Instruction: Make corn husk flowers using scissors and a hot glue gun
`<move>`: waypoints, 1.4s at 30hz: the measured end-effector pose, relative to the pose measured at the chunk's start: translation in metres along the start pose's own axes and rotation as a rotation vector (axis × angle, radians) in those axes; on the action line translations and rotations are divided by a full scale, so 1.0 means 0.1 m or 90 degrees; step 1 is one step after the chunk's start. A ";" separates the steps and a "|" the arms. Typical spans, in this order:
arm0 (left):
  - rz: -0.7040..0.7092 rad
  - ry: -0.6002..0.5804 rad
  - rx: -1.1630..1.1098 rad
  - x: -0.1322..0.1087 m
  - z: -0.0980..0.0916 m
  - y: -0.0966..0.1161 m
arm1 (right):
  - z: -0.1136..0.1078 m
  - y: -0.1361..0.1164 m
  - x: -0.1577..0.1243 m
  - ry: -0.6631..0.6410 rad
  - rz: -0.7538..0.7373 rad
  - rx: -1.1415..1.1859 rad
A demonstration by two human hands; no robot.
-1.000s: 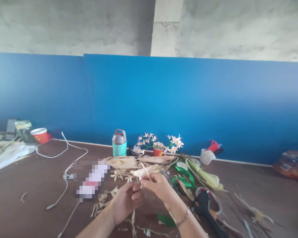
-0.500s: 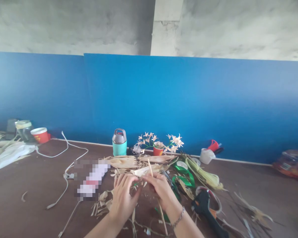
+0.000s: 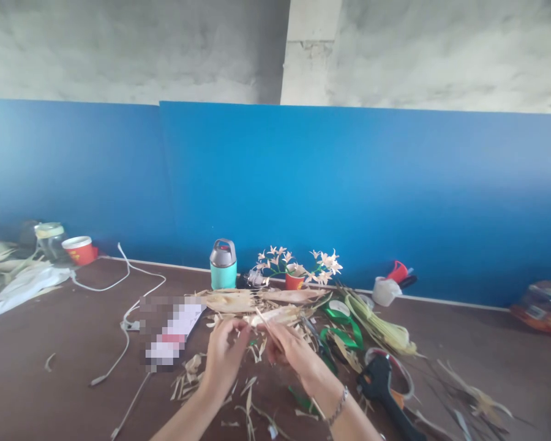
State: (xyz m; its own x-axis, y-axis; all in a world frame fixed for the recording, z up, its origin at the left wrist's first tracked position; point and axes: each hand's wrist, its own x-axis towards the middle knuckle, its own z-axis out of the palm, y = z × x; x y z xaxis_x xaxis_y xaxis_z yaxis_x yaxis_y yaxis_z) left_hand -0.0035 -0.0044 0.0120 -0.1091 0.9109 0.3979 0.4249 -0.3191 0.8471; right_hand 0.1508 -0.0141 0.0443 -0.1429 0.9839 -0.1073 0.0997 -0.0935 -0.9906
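Note:
Both my hands are raised a little over the brown table (image 3: 73, 349), close together in the lower middle of the view. My right hand (image 3: 288, 350), with a bracelet at the wrist, pinches a thin wooden stick (image 3: 265, 321) that slants up to the left. My left hand (image 3: 224, 356) has its fingers curled, the fingertips meeting the stick's lower part beside small pale straw pieces. Dried husk leaves (image 3: 239, 300) and cut straw scraps (image 3: 252, 392) lie under and behind the hands.
A black glue gun (image 3: 386, 392) lies right of my right wrist. Green ribbon (image 3: 344, 327), a green leaf bundle (image 3: 379, 321), a teal flask (image 3: 223, 264), a red pot of straw flowers (image 3: 294, 269), white cables (image 3: 128, 306) and a red cup (image 3: 79, 250) stand around.
My hands rose slightly off the table and moved a little right. The stick tilted from near upright to leaning left, and its long lower end no longer shows below my right hand.

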 end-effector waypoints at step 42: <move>-0.091 -0.232 -0.195 0.05 0.03 -0.13 | -0.06 0.30 0.10 -0.183 0.055 0.170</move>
State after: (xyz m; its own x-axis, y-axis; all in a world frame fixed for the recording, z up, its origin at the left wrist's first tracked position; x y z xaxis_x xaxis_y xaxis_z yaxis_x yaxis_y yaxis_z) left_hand -0.0067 0.0052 0.0019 0.1969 0.9659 0.1681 0.1389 -0.1972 0.9705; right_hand 0.1582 -0.0059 0.0140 -0.4189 0.8914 -0.1729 -0.1311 -0.2478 -0.9599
